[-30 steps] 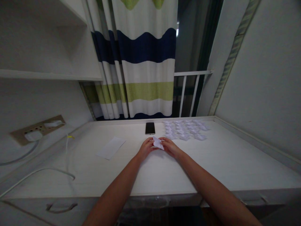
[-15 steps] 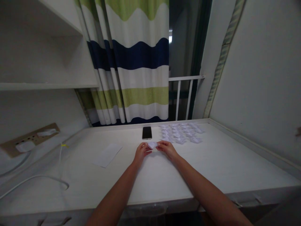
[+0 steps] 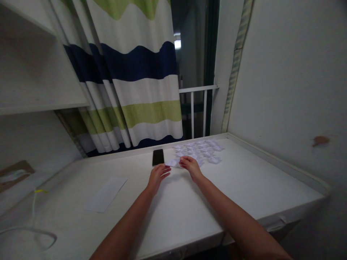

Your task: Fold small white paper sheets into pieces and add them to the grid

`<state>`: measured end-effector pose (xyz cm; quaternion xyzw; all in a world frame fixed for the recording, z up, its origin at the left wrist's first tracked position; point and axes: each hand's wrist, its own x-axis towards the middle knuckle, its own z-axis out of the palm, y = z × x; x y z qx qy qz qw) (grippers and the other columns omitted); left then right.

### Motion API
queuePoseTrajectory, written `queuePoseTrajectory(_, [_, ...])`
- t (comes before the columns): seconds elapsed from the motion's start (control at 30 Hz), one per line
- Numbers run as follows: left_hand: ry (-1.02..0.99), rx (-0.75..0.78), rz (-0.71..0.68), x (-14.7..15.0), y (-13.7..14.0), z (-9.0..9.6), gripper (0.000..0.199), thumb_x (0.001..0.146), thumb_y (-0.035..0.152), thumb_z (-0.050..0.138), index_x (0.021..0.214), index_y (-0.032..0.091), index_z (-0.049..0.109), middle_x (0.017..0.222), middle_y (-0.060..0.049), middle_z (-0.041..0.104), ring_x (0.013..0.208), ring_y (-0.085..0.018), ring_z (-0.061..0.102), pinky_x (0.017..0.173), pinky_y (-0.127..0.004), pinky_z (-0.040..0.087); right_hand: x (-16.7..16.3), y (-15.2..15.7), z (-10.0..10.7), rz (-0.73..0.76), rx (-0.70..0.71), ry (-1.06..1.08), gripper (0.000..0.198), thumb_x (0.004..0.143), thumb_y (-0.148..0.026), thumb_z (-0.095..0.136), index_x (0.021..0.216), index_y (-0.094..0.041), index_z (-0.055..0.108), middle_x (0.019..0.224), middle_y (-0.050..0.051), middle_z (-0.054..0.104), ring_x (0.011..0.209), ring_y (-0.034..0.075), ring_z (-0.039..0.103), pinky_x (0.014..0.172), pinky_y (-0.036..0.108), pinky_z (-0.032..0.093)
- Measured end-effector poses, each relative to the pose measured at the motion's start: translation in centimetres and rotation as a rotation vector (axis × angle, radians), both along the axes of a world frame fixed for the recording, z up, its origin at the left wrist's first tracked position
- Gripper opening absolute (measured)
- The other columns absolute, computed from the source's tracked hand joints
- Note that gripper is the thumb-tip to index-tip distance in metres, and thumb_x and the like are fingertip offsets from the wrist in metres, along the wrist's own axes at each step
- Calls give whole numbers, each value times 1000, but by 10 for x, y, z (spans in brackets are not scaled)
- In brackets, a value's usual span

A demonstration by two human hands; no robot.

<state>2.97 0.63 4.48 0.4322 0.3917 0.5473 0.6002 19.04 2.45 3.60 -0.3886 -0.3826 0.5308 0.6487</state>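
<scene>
A small piece of folded white paper (image 3: pixel 172 162) is held up between my two hands, just above the desk. My left hand (image 3: pixel 157 175) pinches its left end with thumb and index finger, the other fingers slightly spread. At its right end, my right hand (image 3: pixel 192 167) has the fingertips closed on the paper. Right behind it, several similar folded paper pieces (image 3: pixel 214 159) lie in rows, partly covered by my right hand. A black smartphone (image 3: pixel 158 157) lies just beyond my left hand.
A flat sheet of white paper (image 3: pixel 107 194) lies on the white desk (image 3: pixel 244 180) to the left. A white cable (image 3: pixel 32 229) loops at the far left near a wall socket panel (image 3: pixel 16 175). A striped curtain (image 3: pixel 143 90) hangs behind the desk, beside a white railing (image 3: pixel 199 88).
My view has turned to the right and tilted, so the desk things sit further left. The folded paper has moved closer to the rows of pieces, and my hands have shifted with it.
</scene>
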Motion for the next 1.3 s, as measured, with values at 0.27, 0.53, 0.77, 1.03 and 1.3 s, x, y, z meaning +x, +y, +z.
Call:
queuePoseTrajectory(0.27, [80,-8,-133,82,35,22,13,63,23,61,69,14,53,69,-6,63,63,-16,62,60,-28,47,85,2,15,-190,-19,-21,19,54,-32,69,62,-18,60,59,0,60,61,11,57,64,27,46])
queuePoseTrajectory(0.53, [367,275,-162,181,74,21,2,62,14,57,64,15,57,54,0,55,49,-11,54,48,-22,42,172,3,18,-410,-60,-18,9,57,-21,66,57,-17,58,60,0,60,60,12,58,61,26,48])
queuePoseTrajectory(0.77, [851,646,-190,240,89,17,12,68,15,53,74,16,63,69,-4,63,68,-15,57,66,-26,43,225,14,8,-560,-145,-72,4,62,-13,60,60,-16,57,54,0,60,52,10,58,49,20,46])
queuePoseTrajectory(1.03, [1233,784,-159,262,100,13,16,72,18,50,81,19,64,85,-4,64,81,-16,56,73,-25,41,251,41,-10,-590,-231,-133,10,64,-6,53,58,-14,54,49,0,58,44,9,57,43,18,44])
queuePoseTrajectory(1.3, [1354,848,-135,274,114,0,18,74,19,48,80,20,65,86,-4,64,86,-18,54,76,-27,40,262,62,-22,-602,-272,-208,8,64,-7,53,59,-14,53,47,-1,56,42,10,56,40,18,44])
